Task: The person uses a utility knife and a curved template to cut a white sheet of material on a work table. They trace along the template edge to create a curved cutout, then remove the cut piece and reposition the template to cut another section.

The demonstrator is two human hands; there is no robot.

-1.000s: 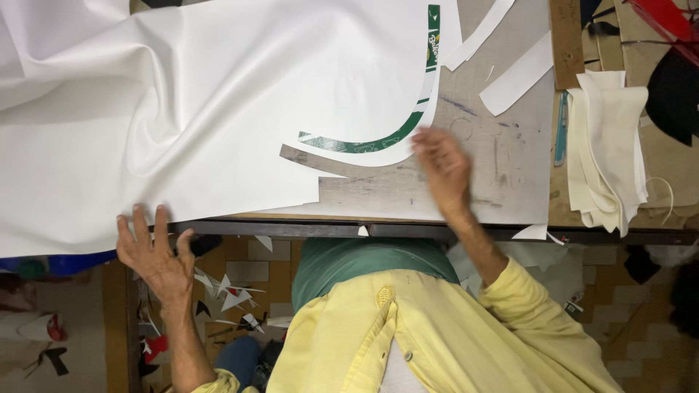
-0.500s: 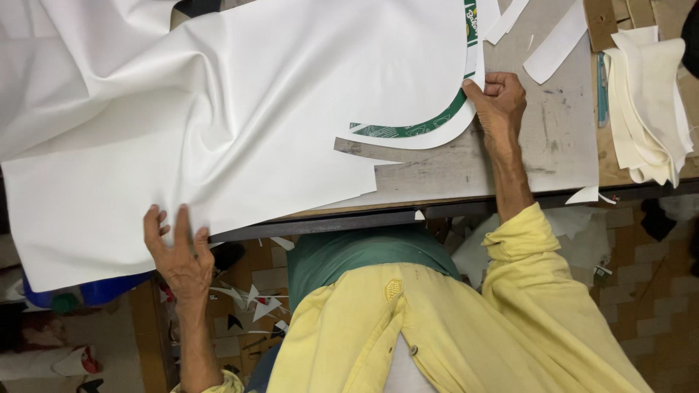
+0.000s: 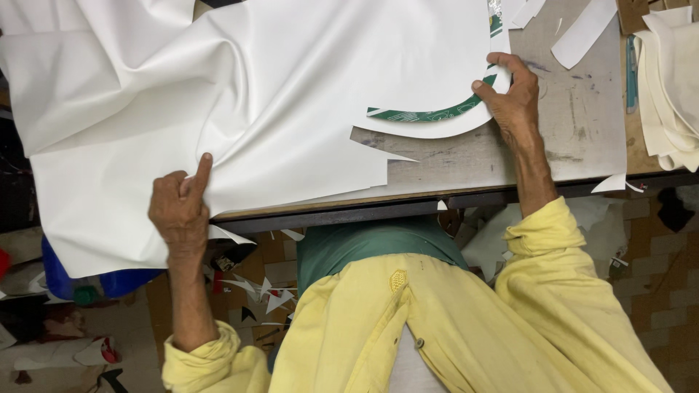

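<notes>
Sheet [image 3: 240, 94] of white material is lying spread across the worktable [image 3: 582, 124], rumpled into soft folds at the left and hanging over the near edge, where its lower left part is drooping past the tabletop. Left hand [image 3: 178, 207] is gripping that overhanging edge, the fingers curled shut on the sheet and the thumb pointing up against it. Right hand [image 3: 513, 102] is resting at the sheet's right side, its fingers bent and pressing down on a curved green template [image 3: 437, 114], which is lying partly under the white material along a rounded cut edge. Whether those fingers are pinching the template or only pressing on it cannot be told. Jagged cut points are showing along the sheet's lower right edge, lying on the bare grey tabletop. White offcuts [image 3: 582, 33] are lying on the table near the top right, and a stack of cream pieces [image 3: 670, 80] is sitting at the far right edge. Scraps [image 3: 269, 298] are littering the tiled floor beneath the table, just in front of the person's yellow shirt [image 3: 451, 327].
</notes>
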